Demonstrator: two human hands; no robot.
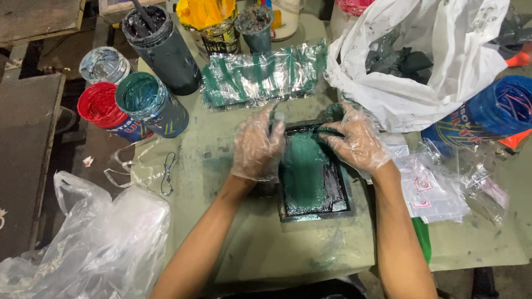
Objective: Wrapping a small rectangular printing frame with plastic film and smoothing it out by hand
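Now both gloved hands rest on the small dark tray point(313, 207) smeared with green paint on the table point(260, 249): left hand point(256, 147) curled at its left rim, right hand point(357, 141) pinching its top edge.

Paint cans point(152, 102) left, bag point(443, 50) right.

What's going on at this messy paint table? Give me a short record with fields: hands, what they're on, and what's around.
Left hand: left hand, in a clear plastic glove, at the top left edge of the tray
Right hand: right hand, also gloved, fingers on the tray's top right edge
Tray: dark rectangular tray smeared with green ink, flat on the table
Behind tray: clear plastic sheet streaked green
Left side: green ink can, red ink can
Right side: white plastic bag
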